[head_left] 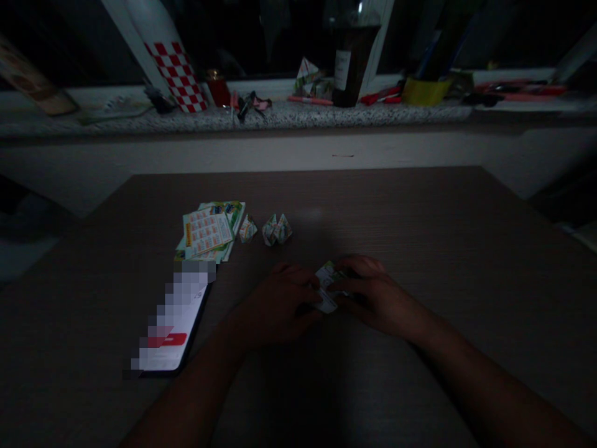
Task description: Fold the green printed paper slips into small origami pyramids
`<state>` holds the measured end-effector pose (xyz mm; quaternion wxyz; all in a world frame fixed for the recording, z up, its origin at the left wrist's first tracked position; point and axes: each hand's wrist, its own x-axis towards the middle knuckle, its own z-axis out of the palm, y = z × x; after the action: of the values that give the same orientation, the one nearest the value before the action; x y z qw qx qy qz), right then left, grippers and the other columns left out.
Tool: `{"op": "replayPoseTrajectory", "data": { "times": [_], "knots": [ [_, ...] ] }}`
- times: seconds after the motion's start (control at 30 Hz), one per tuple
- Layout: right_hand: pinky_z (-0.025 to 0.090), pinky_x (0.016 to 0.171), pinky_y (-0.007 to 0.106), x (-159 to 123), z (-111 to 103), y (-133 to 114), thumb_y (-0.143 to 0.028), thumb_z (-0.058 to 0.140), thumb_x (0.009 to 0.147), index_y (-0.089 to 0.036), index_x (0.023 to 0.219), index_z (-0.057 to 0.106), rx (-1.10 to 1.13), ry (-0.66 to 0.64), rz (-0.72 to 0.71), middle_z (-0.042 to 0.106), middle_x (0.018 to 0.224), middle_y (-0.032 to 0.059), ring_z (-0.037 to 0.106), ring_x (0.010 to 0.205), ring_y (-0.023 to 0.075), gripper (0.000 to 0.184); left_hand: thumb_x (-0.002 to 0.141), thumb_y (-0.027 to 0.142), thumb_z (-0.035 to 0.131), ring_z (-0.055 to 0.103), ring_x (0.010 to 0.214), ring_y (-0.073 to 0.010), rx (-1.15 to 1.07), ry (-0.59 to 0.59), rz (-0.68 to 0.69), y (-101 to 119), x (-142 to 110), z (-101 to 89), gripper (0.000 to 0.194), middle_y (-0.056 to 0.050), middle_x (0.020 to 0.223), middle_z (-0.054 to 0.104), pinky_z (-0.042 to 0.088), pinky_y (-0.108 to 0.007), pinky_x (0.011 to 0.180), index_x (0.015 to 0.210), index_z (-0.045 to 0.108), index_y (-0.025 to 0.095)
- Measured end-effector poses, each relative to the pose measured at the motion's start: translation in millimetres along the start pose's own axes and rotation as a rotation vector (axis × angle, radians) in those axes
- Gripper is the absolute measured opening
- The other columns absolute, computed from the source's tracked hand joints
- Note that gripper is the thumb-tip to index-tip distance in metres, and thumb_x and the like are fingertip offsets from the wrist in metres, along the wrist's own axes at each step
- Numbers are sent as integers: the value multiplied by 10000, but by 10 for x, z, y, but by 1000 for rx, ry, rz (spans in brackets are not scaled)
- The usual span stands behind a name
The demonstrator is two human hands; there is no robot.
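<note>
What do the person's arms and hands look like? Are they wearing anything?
The left hand and right hand wear no gloves. The left forearm and right forearm are bare, long and slim, with no sleeves in view. I can't see a watch or bracelet. It's too dark to tell about rings or small markings.

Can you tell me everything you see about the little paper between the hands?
The paper is small and pale, with some green near its far end. It looks thin and perhaps folded, and sits slantwise, apparently on or just above the table. Fingers of the left hand and right hand touch it and cover its sides; dimness hides finer details.
</note>
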<state>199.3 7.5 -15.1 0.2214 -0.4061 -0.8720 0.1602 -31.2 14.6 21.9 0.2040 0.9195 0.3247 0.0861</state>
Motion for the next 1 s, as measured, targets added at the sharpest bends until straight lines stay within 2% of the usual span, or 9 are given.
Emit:
{"op": "replayPoseTrajectory", "data": {
  "times": [0.23, 0.4, 0.7, 1.0],
  "knots": [
    [389, 957, 460, -10, 15, -34, -243, 660, 817, -278, 1033, 703, -10, 9, 37, 574, 1163, 81, 508, 1128, 262, 224, 823, 219, 596, 554, 1012, -220, 19, 12, -18, -28, 4, 6, 151, -30, 1046, 641, 329, -408, 953, 930, 699, 243],
    [420, 920, 465, -6, 44, -62, -252, 664, 808, -251, 1011, 704, -19, 45, 41, 591, 1102, 96, 529, 1075, 270, 207, 779, 142, 584, 552, 1032, -217, 28, 43, -24, -34, 12, 32, 208, -32, 1071, 642, 316, -415, 971, 945, 674, 228],
    [413, 934, 465, 0, 76, -67, -226, 656, 806, -250, 1026, 683, 4, 55, 24, 584, 1158, 92, 525, 1094, 268, 223, 729, 89, 568, 550, 1077, -226, 3, 73, -21, -54, 0, 47, 293, -34, 1121, 648, 299, -428, 1000, 968, 664, 229],
    [393, 947, 469, -8, 69, -71, -217, 676, 795, -275, 1035, 701, 12, 41, 40, 571, 1182, 86, 505, 1117, 273, 248, 797, 127, 553, 562, 1036, -202, -1, 45, -21, -90, -9, 14, 226, -23, 1085, 644, 314, -409, 976, 948, 679, 237]
  ]
}}
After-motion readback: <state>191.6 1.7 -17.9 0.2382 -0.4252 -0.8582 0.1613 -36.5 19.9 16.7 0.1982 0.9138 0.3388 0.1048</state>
